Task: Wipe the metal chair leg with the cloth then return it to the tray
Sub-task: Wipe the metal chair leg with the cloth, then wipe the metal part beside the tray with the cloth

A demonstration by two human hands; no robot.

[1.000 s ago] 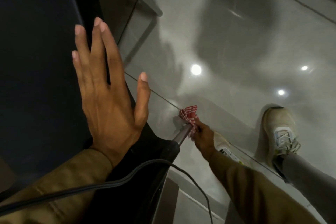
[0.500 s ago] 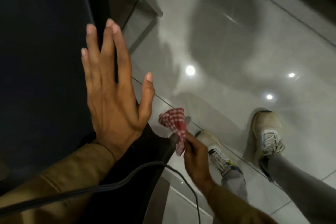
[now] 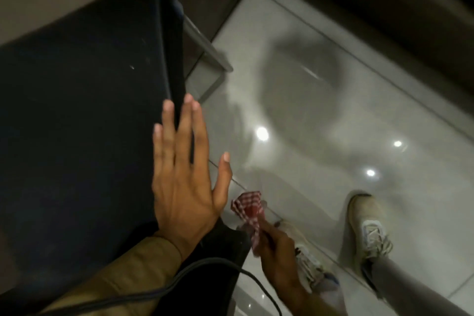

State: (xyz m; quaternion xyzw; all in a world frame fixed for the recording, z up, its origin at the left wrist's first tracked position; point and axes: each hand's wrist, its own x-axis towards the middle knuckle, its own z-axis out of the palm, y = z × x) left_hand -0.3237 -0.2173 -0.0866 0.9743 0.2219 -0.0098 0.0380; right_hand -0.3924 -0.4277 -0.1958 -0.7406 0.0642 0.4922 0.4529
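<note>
- Lifted off the chair leg, the red checked cloth (image 3: 248, 209) now sits bunched beside the chair seat's (image 3: 77, 110) near corner.
- Right hand (image 3: 275, 246) fingers pinch it; left hand (image 3: 183, 187) lies flat, open, on the seat edge.
- Wiping seems done; no tray is visible.

The person wears long tan-olive sleeves (image 3: 133, 267) down to both wrists, the left hand (image 3: 184, 187) and right hand (image 3: 278, 251) bare, with grey trousers (image 3: 410, 287) and worn off-white lace-up sneakers (image 3: 369, 228).
</note>
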